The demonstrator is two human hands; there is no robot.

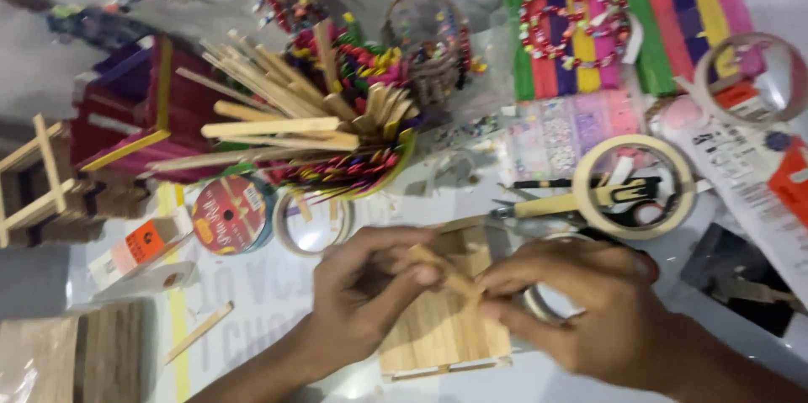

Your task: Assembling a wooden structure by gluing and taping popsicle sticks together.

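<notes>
Both hands meet over a flat square panel of pale wooden craft sticks lying near the front edge of the worktop: the left hand and right hand each have their grip pinched shut on an end of a single plain wooden stick, apparently to steady it across the panel. The white, paper-covered worktop is crowded with a cup of loose sticks, tape rolls, scissors and coloured stick mats along its far edge; the room beyond is out of view.
</notes>
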